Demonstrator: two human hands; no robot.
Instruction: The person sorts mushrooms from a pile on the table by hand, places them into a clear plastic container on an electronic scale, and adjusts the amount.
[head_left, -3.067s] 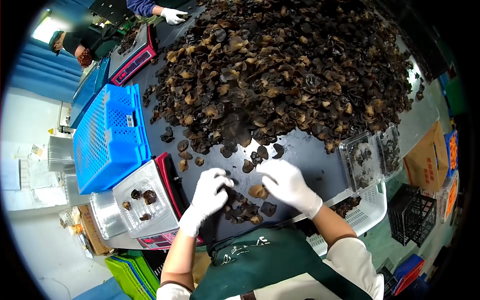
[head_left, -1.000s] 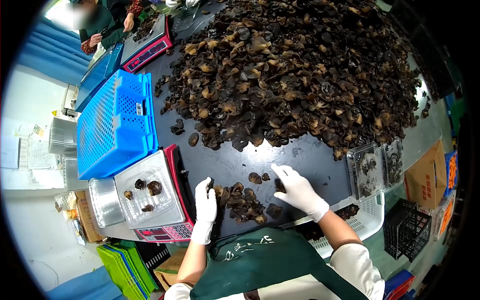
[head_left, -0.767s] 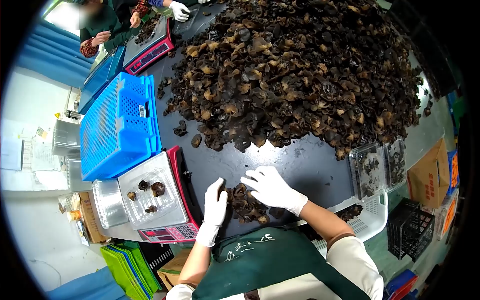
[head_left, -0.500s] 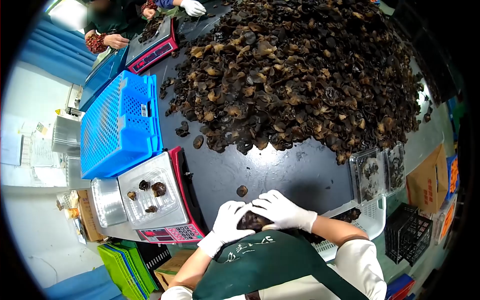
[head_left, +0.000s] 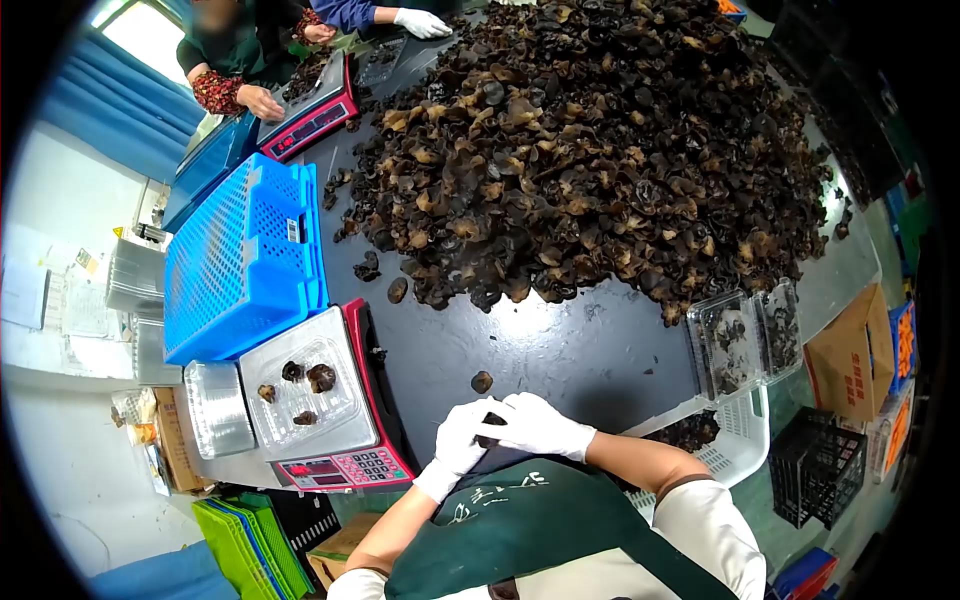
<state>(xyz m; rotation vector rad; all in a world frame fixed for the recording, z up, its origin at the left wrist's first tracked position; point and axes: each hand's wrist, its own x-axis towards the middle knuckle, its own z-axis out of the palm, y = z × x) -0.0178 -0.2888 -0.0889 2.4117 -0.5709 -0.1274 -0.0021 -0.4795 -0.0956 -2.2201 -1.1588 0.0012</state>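
- White-gloved left hand [head_left: 463,437] and right hand [head_left: 542,426] wrap dark-brown fungus [head_left: 490,431], mostly hidden, right of the red-and-silver scale [head_left: 345,468].
- Bunching seems underway; moving it calls for cupped palms.

Light is bright overall, with a white, washed-out window [head_left: 143,40] at upper left. Glare whitens the smooth dark-grey tabletop [head_left: 625,335] below the heap of brown-black ruffled pieces [head_left: 600,150]; a soft shadow lies near the white-gloved hands [head_left: 545,427]. The wide lens bends straight edges, and black vignetting swallows the corners.
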